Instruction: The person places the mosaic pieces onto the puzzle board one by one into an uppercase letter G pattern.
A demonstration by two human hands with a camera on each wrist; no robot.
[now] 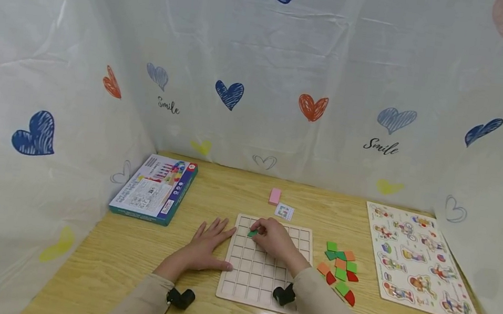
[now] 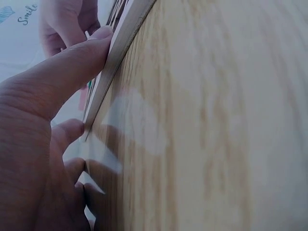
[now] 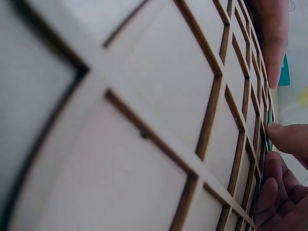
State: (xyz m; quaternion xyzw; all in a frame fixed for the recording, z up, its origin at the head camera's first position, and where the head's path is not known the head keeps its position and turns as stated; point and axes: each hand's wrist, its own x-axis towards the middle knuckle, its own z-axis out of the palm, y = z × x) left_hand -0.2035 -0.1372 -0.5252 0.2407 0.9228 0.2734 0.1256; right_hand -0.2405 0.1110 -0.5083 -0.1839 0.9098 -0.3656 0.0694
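Observation:
A pale wooden board with a grid of square recesses lies on the table. Over its upper left part, my right hand pinches a small green tile. The thumb of that hand is against the tile, low over the grid in the right wrist view. My left hand lies spread on the table at the board's left side. Its thumb touches the board's edge, and its other fingers are extended forward.
Loose green, orange and red tiles are scattered right of the board. Behind it lie a pink block and a small printed card. A flat box sits at back left; a picture puzzle board lies far right.

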